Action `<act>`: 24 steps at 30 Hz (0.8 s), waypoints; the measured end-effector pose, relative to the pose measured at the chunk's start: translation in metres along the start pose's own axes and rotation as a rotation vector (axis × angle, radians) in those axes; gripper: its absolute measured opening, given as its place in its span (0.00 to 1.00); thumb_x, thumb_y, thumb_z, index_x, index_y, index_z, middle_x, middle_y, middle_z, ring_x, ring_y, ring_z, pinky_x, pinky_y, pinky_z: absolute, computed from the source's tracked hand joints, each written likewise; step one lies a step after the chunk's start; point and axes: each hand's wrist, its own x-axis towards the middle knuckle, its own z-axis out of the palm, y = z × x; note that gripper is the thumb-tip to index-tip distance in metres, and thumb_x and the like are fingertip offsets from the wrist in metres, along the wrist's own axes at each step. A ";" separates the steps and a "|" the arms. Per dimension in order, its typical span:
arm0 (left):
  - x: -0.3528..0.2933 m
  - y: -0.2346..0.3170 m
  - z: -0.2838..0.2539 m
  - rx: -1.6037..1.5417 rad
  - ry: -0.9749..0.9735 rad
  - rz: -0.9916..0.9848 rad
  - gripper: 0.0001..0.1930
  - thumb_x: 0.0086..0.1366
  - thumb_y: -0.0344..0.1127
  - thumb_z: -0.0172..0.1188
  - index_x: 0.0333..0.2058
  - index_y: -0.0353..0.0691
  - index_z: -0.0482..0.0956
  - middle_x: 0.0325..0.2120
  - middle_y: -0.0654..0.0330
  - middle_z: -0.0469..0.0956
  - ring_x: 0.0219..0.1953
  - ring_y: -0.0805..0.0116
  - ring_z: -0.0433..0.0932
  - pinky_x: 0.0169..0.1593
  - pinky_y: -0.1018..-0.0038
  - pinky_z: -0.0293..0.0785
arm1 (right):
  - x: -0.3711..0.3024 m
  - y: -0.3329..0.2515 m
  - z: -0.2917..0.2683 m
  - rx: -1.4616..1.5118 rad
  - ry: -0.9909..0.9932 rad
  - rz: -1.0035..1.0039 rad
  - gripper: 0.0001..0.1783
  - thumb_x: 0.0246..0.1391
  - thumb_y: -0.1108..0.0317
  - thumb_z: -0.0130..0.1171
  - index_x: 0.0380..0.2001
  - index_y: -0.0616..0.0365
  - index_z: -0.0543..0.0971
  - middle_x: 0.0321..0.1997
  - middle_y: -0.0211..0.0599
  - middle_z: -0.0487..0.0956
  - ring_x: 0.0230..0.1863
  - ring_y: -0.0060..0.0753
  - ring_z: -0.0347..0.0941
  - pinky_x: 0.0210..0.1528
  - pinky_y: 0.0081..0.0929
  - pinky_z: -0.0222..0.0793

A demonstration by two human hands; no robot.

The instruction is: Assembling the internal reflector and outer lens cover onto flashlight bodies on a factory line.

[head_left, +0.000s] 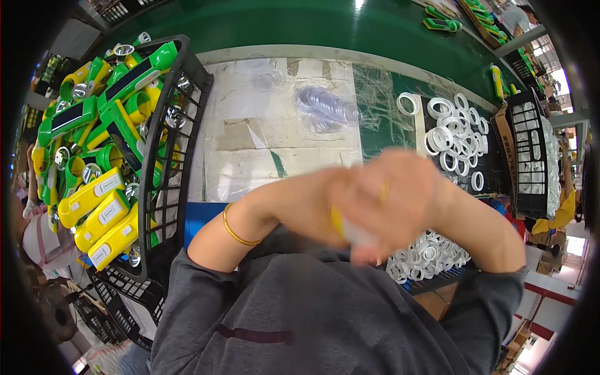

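My left hand (344, 203) and my right hand (403, 190) are pressed together in front of my chest, both smeared by motion. Between them shows part of a yellow flashlight (337, 222), with a whitish patch beside it; the fingers cover the rest. Both hands look closed around it, the right one lying over the left. Beyond them on the bench lies a fanned stack of clear plastic discs (325, 107). Loose white rings (459, 134) are heaped to the right of the discs.
A black crate (181, 125) at the left is piled with green and yellow flashlights (103, 209). More white rings (428, 253) fill a container below the bench edge, near my right forearm. Another black crate (528, 153) stands at the right. A green surface (281, 28) runs along the back.
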 end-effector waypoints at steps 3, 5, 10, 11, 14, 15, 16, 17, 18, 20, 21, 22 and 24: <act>0.018 -0.003 0.001 0.047 -0.048 -0.131 0.15 0.41 0.35 0.69 0.28 0.39 0.77 0.24 0.52 0.79 0.28 0.51 0.79 0.32 0.64 0.74 | 0.014 0.001 -0.016 0.024 -0.151 0.246 0.21 0.40 0.49 0.60 0.26 0.57 0.75 0.20 0.36 0.75 0.20 0.38 0.74 0.20 0.30 0.70; 0.043 -0.009 -0.001 0.807 0.521 -0.445 0.13 0.44 0.36 0.65 0.28 0.38 0.78 0.25 0.48 0.79 0.28 0.48 0.78 0.33 0.63 0.75 | 0.002 0.031 0.020 -0.351 -0.295 0.847 0.21 0.57 0.51 0.47 0.28 0.61 0.74 0.21 0.49 0.77 0.23 0.53 0.74 0.26 0.43 0.70; 0.041 -0.032 -0.008 0.710 0.504 -0.423 0.12 0.46 0.34 0.62 0.28 0.34 0.77 0.24 0.48 0.79 0.26 0.50 0.78 0.30 0.62 0.74 | -0.005 0.054 0.044 -0.199 -0.493 1.060 0.34 0.61 0.40 0.35 0.36 0.63 0.77 0.31 0.50 0.79 0.32 0.49 0.77 0.31 0.37 0.72; 0.027 -0.032 -0.008 0.607 0.515 -0.333 0.11 0.46 0.32 0.62 0.28 0.33 0.76 0.23 0.50 0.79 0.24 0.53 0.78 0.29 0.64 0.74 | -0.004 0.053 0.036 -0.185 -0.492 1.050 0.34 0.61 0.40 0.35 0.36 0.63 0.77 0.31 0.50 0.79 0.32 0.49 0.77 0.31 0.37 0.72; 0.020 -0.007 -0.018 -0.228 0.378 -0.510 0.08 0.47 0.29 0.63 0.27 0.34 0.76 0.22 0.57 0.78 0.23 0.65 0.78 0.28 0.70 0.73 | -0.008 0.057 -0.002 0.840 -0.174 1.306 0.52 0.53 0.25 0.15 0.57 0.54 0.70 0.36 0.36 0.77 0.35 0.26 0.73 0.29 0.21 0.69; 0.018 -0.006 -0.018 -0.223 0.379 -0.508 0.08 0.47 0.29 0.63 0.27 0.34 0.76 0.22 0.57 0.78 0.23 0.65 0.78 0.28 0.70 0.73 | -0.013 0.059 -0.002 0.840 -0.171 1.302 0.52 0.53 0.25 0.15 0.57 0.54 0.70 0.36 0.36 0.77 0.35 0.26 0.73 0.29 0.21 0.69; 0.017 -0.006 -0.019 -0.410 0.309 -0.500 0.08 0.47 0.28 0.63 0.27 0.35 0.76 0.22 0.59 0.77 0.23 0.69 0.77 0.28 0.72 0.73 | -0.016 0.059 -0.002 0.760 -0.136 1.246 0.52 0.52 0.25 0.15 0.57 0.54 0.70 0.37 0.36 0.77 0.35 0.26 0.73 0.29 0.21 0.69; 0.016 -0.006 -0.018 -0.597 0.235 -0.489 0.07 0.47 0.27 0.63 0.27 0.35 0.76 0.23 0.62 0.77 0.24 0.73 0.76 0.28 0.75 0.72 | -0.015 0.056 -0.002 0.682 -0.102 1.192 0.52 0.52 0.24 0.15 0.57 0.54 0.71 0.37 0.36 0.77 0.35 0.26 0.73 0.29 0.21 0.68; 0.016 -0.005 -0.017 -0.595 0.232 -0.490 0.07 0.47 0.27 0.63 0.27 0.35 0.76 0.23 0.62 0.77 0.24 0.73 0.76 0.28 0.75 0.72 | -0.011 0.051 -0.001 0.738 -0.077 1.173 0.43 0.59 0.32 0.26 0.51 0.57 0.75 0.36 0.42 0.78 0.34 0.33 0.75 0.29 0.27 0.70; 0.018 -0.005 -0.014 -0.718 0.183 -0.554 0.07 0.47 0.27 0.64 0.27 0.34 0.76 0.22 0.60 0.77 0.22 0.73 0.76 0.26 0.76 0.71 | -0.004 0.040 0.018 0.369 -0.142 0.951 0.35 0.60 0.38 0.33 0.46 0.58 0.75 0.35 0.45 0.78 0.33 0.39 0.75 0.29 0.31 0.70; 0.019 -0.010 -0.014 -0.718 0.179 -0.559 0.07 0.47 0.27 0.64 0.27 0.34 0.76 0.22 0.60 0.77 0.22 0.73 0.76 0.26 0.76 0.71 | 0.000 0.033 0.026 0.006 -0.203 0.715 0.28 0.61 0.45 0.41 0.41 0.59 0.76 0.33 0.48 0.78 0.31 0.44 0.75 0.28 0.36 0.70; 0.021 -0.019 -0.013 -0.551 0.269 -0.519 0.07 0.47 0.27 0.63 0.26 0.34 0.76 0.22 0.60 0.77 0.22 0.73 0.75 0.25 0.77 0.70 | 0.007 0.027 0.025 -0.081 -0.205 0.771 0.17 0.57 0.56 0.49 0.33 0.60 0.75 0.28 0.51 0.77 0.30 0.52 0.74 0.30 0.40 0.70; 0.032 -0.022 -0.011 -0.266 0.400 -0.531 0.05 0.47 0.26 0.63 0.24 0.34 0.76 0.20 0.61 0.77 0.20 0.74 0.75 0.24 0.78 0.70 | 0.005 0.034 0.039 -0.143 -0.235 0.870 0.17 0.57 0.56 0.48 0.32 0.59 0.75 0.27 0.50 0.77 0.28 0.53 0.74 0.30 0.41 0.70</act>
